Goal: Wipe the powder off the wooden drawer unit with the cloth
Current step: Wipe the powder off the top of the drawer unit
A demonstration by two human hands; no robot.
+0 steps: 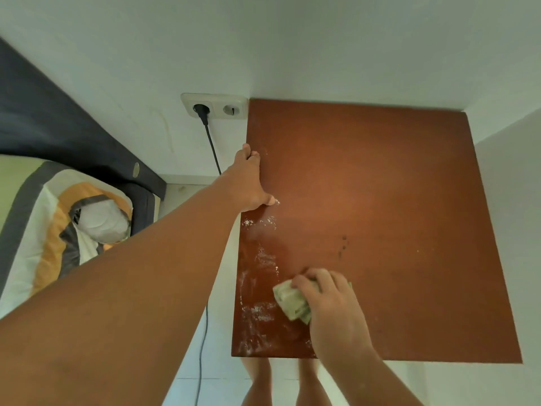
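Two hands at work: nearest, right hand (330, 306) clenched round crumpled pale-green cloth (289, 301), pressed onto reddish-brown wooden drawer unit top (395, 218) near its front-left corner. Mid-wipe, by the look; white powder streaks (259, 288) just beside, needing leftward, outward strokes. Farther, left hand (251, 183) gripping the left edge, fingers curled over, thumb on top.

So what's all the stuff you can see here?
Drawer unit: one, reddish-brown, against the wall, seen from above.
Powder: white smears along the unit's left side.
Cloth: one, pale green, on the unit's near left part.
Socket: one double, white, on the wall.
Cable: one, black, plugged into the socket, hanging down.
Bed: one, dark frame, patterned cover, far left.
Left hand: grips the unit's left edge.
Right hand: holds the cloth.
Legs: two, below the unit.
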